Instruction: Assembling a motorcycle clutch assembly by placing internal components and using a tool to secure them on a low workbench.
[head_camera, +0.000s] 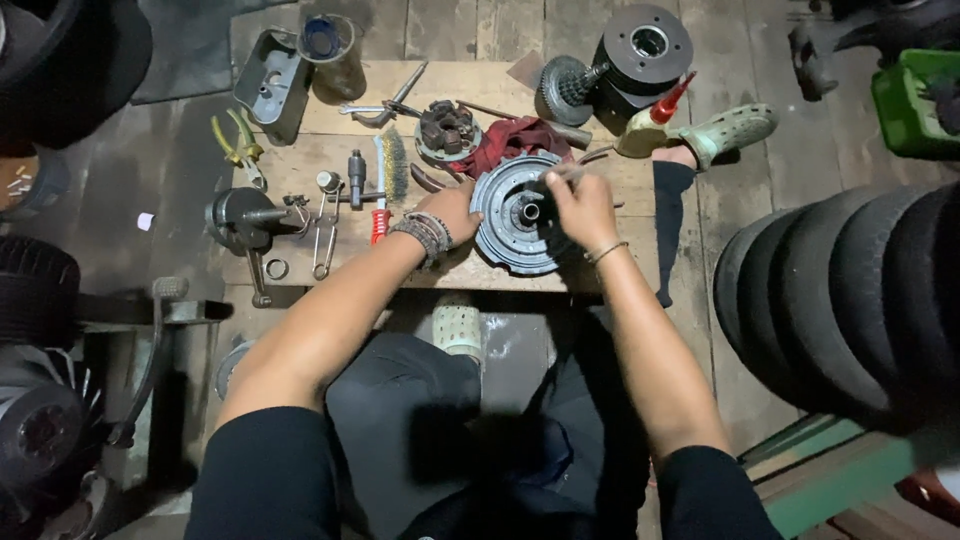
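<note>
A round, ribbed, dark-grey metal clutch hub (515, 215) lies flat on the worn wooden board (300, 130), between both hands. The left hand (455, 208), beaded bands at its wrist, curls around the hub's left rim. The right hand (580, 205) pinches a thin metal rod (568, 172) over the hub's centre; the rod's tip is blurred. A crumpled red rag (510, 140) lies just behind, touching the hub's far edge.

I am wearing a black top with short sleeves and dark trousers. Around my left wrist I am wearing a stack of beaded bracelets (424, 236), around my right wrist a thin bangle (606, 252), and on my feet pale green perforated clogs (735, 128).
</note>
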